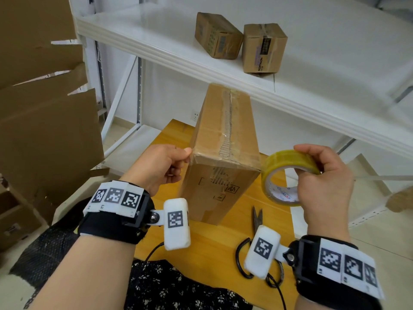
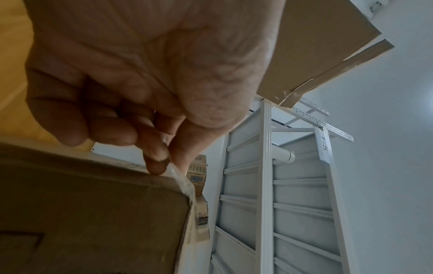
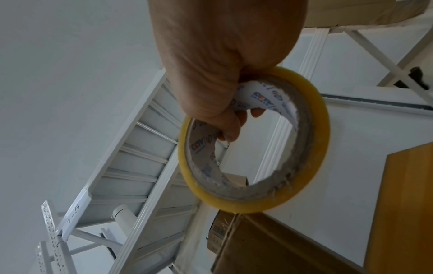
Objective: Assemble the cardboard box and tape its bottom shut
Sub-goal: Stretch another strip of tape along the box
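A tall brown cardboard box stands on the yellow wooden table, its upturned face closed, with a clear tape strip along the centre seam. My left hand pinches the loose end of clear tape at the box's near left top corner. My right hand grips a yellowish tape roll just right of the box's near top edge, fingers through its core. A stretch of tape runs across the near top edge between both hands.
Black scissors lie on the table in front of the box. Two small sealed cartons sit on the white shelf above. Flattened cardboard sheets lean at the left. Shelf posts stand close behind.
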`<act>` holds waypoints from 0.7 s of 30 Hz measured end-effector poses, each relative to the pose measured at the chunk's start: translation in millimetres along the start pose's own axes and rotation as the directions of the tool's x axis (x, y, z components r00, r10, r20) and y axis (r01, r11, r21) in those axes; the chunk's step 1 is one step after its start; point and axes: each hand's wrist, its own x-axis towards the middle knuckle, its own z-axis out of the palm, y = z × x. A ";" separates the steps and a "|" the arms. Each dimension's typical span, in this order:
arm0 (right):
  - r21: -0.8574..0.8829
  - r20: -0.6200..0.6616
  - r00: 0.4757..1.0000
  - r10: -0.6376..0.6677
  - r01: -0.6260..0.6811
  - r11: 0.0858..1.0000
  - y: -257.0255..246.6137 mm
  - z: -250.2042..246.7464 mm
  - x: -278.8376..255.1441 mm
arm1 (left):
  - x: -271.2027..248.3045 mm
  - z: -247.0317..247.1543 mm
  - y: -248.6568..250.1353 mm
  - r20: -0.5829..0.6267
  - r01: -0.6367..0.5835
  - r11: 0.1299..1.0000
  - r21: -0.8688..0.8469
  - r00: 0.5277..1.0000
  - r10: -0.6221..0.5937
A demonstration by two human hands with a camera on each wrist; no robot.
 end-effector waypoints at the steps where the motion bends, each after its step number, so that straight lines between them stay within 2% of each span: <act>1: 0.019 -0.001 1.000 0.009 -0.009 1.000 1.4 0.6 -0.2 | 0.0 -0.3 -0.2 0.000 0.013 1.000 -0.003 1.000 -0.013; 8: 0.166 0.025 0.993 0.112 -0.115 0.980 6.1 1.0 -1.4 | 1.1 -2.3 1.0 -0.004 0.120 0.992 0.040 0.993 -0.120; 15: 0.191 0.045 0.992 0.115 -0.121 0.974 4.7 0.9 -2.8 | 5.2 -5.4 0.9 0.026 0.234 0.972 0.001 0.972 -0.234; 21: 0.184 0.044 0.994 0.103 -0.110 0.977 4.9 1.0 -2.6 | 4.4 -6.7 -1.0 0.080 0.263 0.964 -0.048 0.963 -0.259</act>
